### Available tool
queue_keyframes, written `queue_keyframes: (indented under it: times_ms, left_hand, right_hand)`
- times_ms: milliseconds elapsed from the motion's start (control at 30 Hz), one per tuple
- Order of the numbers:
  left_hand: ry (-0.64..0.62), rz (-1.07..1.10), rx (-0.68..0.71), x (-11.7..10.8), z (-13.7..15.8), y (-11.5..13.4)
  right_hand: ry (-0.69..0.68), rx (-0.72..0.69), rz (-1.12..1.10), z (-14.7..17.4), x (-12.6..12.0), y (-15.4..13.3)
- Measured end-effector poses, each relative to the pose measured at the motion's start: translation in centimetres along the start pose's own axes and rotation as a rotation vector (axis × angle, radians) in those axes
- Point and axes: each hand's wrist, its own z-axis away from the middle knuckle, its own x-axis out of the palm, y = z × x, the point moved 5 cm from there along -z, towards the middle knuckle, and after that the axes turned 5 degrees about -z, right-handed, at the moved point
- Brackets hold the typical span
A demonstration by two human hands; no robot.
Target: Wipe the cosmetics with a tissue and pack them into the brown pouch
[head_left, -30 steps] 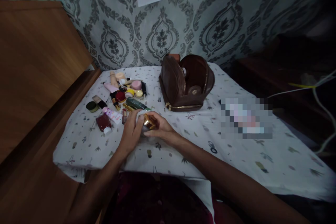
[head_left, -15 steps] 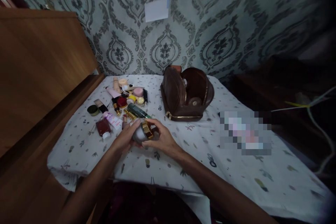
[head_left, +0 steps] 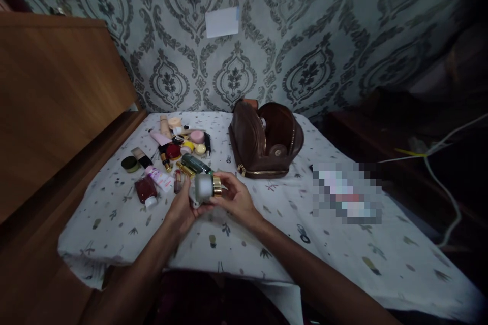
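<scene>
A frosted cosmetic jar (head_left: 204, 186) with a shiny gold lid (head_left: 217, 186) lies on its side between my hands, above the table. My left hand (head_left: 185, 207) cups its base from the left and below. The fingers of my right hand (head_left: 237, 198) are closed round the gold lid. Just beyond the jar lie a dark green tube (head_left: 195, 163) and a gold tube (head_left: 185, 169). A bottle of dark red liquid with a white cap (head_left: 145, 190) and a white-and-purple tube (head_left: 159, 179) rest left of my left hand.
An open brown leather bag (head_left: 249, 137) stands at the back middle of the cloth-covered table (head_left: 267, 233). Several cosmetics, among them a pink round container (head_left: 197, 136), cluster at the back left. A blurred-out flat item (head_left: 346, 193) lies right. A wooden cabinet (head_left: 57, 76) borders the left.
The jar has turned in my hands, so its frosted side now faces me and its lid points right. The view has shifted slightly.
</scene>
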Motion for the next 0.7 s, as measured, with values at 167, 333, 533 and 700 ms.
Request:
queue_keyframes:
  times_ms: [167,333,533,700]
  left_hand:
    - [0.010,0.089,-0.099,0.8,1.4,-1.7]
    - [-0.053,-0.104,0.019,1.0,2.3,-1.7]
    - [-0.021,-0.477,0.246,-0.5,1.4,-0.4]
    - [-0.064,-0.954,0.649,0.5,2.4,1.8]
  right_hand:
    - [0.132,-0.099,0.186,0.0,-0.9,-0.4]
    - [0.151,-0.180,0.392,0.0,-1.5,-1.1]
    - [0.144,-0.182,0.404,-0.1,-1.7,-0.9]
    - [0.126,-0.163,0.384,-0.2,-1.8,-1.1]
